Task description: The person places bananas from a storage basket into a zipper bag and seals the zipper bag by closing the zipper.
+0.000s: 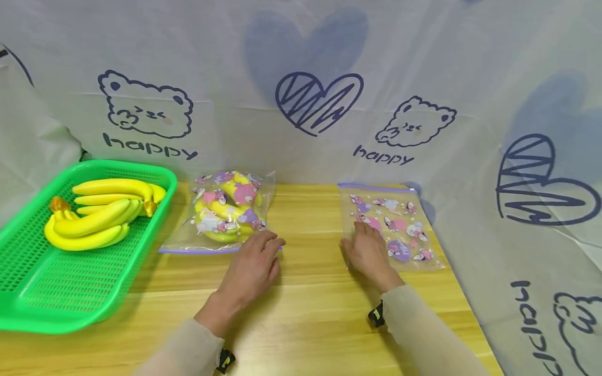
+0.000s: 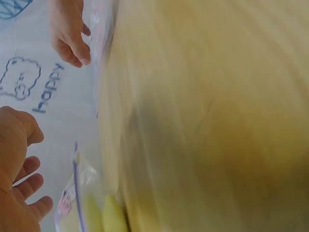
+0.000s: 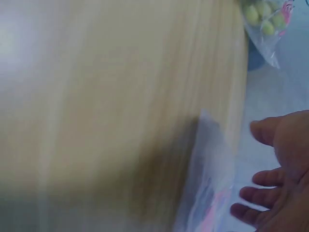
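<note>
A clear printed zip bag (image 1: 224,211) with yellow bananas inside lies left of centre, its purple zip edge toward me. My left hand (image 1: 251,266) is at its near right corner, fingers relaxed and holding nothing; the left wrist view shows the fingers apart from the thumb. To the right, a second printed zip bag (image 1: 400,222) lies flat, its purple zip edge at the far side. Over that bag's left side is my right hand (image 1: 369,253), fingers loosely bent with nothing in them. In the right wrist view its thumb (image 3: 264,130) stands away from the fingers.
A green plastic basket (image 1: 146,250) stands at the left with bunches of bananas (image 1: 89,230) toward its far end. The wooden table (image 1: 305,313) meets a hanging cloth (image 1: 226,47) with printed bears and hearts along its back and right edges.
</note>
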Available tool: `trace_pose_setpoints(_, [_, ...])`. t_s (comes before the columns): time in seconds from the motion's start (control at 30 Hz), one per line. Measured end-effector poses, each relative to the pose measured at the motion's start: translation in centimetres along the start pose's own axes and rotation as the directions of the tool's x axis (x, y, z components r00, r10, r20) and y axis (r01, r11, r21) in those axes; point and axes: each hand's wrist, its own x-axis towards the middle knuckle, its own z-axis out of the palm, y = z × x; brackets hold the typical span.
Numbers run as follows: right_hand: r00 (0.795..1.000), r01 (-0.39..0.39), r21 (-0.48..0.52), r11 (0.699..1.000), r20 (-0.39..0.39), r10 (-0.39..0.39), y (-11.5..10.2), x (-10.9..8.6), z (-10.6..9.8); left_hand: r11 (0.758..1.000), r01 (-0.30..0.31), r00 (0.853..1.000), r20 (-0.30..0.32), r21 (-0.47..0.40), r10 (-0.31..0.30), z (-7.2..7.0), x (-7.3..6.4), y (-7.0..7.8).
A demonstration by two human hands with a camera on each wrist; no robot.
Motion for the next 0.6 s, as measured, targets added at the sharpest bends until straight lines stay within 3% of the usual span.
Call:
trace_pose_setpoints(0.17, [0.997, -0.033, -0.026, 0.999, 0.073, 0.034, 0.8, -0.9, 0.4, 1.000, 0.020, 0.995, 0.101, -0.006, -0.019, 0.9, -0.7, 1.0])
trace_pose_setpoints(0.37, [0.992, 0.036, -0.038, 0.999, 0.125, -0.031, 1.0, -2.3, 1.0, 0.999, 0.045, 0.963, 0.268, -0.019, -0.038, 1.6, -2.0, 1.5])
trace_pose_setpoints(0.6, [0.966, 0.182, -0.001, 0.983, 0.188, -0.179, 1.2, -4.8, 0.4, 0.995, 0.083, 0.951, 0.301, -0.050, -0.065, 1.7, -2.6, 1.7])
